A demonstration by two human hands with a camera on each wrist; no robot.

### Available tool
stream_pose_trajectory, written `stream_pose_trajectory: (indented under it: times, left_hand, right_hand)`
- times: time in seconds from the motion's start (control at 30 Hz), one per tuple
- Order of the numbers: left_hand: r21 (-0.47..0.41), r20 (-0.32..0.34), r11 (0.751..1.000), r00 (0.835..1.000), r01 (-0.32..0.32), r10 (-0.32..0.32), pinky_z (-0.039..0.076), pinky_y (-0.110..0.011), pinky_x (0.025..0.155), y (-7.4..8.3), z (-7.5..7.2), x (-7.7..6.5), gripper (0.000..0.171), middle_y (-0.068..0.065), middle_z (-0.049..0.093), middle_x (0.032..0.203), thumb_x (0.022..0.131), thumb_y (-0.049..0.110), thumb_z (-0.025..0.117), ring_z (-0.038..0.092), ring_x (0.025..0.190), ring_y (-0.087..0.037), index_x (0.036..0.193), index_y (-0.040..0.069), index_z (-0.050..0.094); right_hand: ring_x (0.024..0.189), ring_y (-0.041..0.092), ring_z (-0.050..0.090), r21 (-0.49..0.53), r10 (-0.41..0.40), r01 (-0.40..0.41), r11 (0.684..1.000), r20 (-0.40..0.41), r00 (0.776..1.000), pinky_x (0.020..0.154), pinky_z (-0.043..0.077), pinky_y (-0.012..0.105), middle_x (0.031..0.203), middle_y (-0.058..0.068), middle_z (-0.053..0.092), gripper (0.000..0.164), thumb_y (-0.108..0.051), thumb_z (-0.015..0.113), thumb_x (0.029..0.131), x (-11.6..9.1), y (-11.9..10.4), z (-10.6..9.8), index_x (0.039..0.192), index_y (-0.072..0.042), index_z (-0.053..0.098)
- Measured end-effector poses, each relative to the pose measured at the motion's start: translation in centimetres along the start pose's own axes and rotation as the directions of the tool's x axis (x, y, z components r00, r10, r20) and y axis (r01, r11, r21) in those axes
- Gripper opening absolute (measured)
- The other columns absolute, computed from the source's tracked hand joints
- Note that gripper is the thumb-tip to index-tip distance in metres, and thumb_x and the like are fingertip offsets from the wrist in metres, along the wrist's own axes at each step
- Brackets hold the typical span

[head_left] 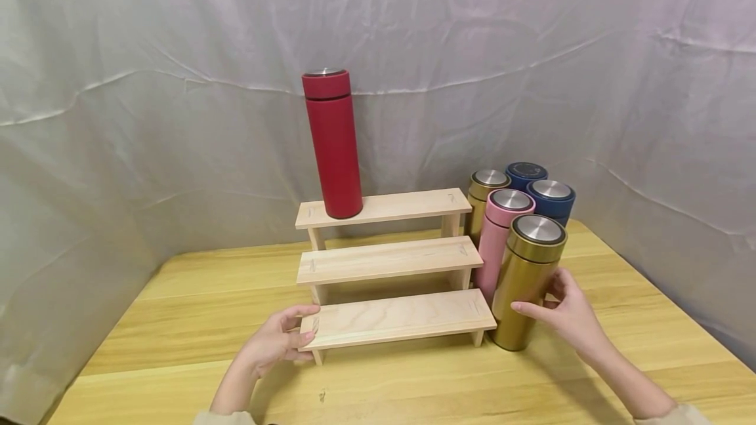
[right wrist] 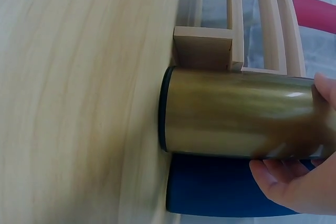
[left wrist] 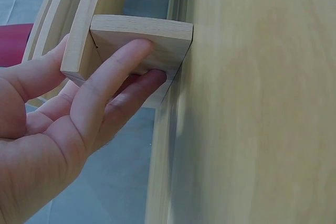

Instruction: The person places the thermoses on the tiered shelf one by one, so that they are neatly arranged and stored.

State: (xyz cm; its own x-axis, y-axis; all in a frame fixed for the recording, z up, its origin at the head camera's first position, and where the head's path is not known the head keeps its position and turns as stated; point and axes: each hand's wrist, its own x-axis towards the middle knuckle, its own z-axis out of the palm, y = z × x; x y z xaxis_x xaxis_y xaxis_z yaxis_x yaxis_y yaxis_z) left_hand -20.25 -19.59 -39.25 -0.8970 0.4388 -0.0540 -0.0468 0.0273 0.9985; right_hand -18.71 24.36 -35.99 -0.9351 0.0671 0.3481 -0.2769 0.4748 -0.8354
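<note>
Lower right of the frame, the right hand (head_left: 574, 317) grips the front gold flask (head_left: 525, 281) — best kept upright, clear of the wooden rack (head_left: 401, 318); lower left, the left hand (head_left: 276, 341) pinches the rack's end — ideally lightly.

On a table (head_left: 413, 389), a three-step rack (head_left: 398, 318) bears one bottle (head_left: 335, 149) at its top left, with five bottles (head_left: 495, 241) standing to its right.

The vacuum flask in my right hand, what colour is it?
The vacuum flask is gold with a silver lid top, clearest in the head view.
</note>
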Motion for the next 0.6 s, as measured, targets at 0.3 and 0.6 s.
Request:
stream_pose_trajectory:
  times: [0.3,0.6]
  left_hand:
    - [0.002,0.007,1.0,1.0,-0.002,0.002,0.049,-0.049,0.078,-0.08,0.02,0.01,0.054,-0.045,-0.002,0.131,0.086,0.002,0.056,0.026,0.114,-0.056,0.129,-0.014,0.027]
    - [0.005,0.008,1.0,1.0,-0.005,0.005,0.049,-0.048,0.078,0.01,-0.02,0.0,0.055,-0.045,0.0,0.131,0.085,0.004,0.057,0.034,0.111,-0.051,0.128,-0.014,0.027]
  right_hand:
    - [0.082,-0.006,0.049,-0.043,-0.001,-0.002,0.999,-0.065,0.998,0.065,0.048,0.014,0.095,-0.008,0.052,0.058,-0.007,0.076,0.069,-0.25,0.03,-0.06,0.115,0.003,0.042]
    - [0.083,-0.004,0.05,-0.045,-0.014,0.011,0.999,-0.08,0.997,0.065,0.048,0.013,0.098,0.001,0.056,0.059,-0.009,0.077,0.069,-0.15,0.28,-0.24,0.116,0.003,0.044]
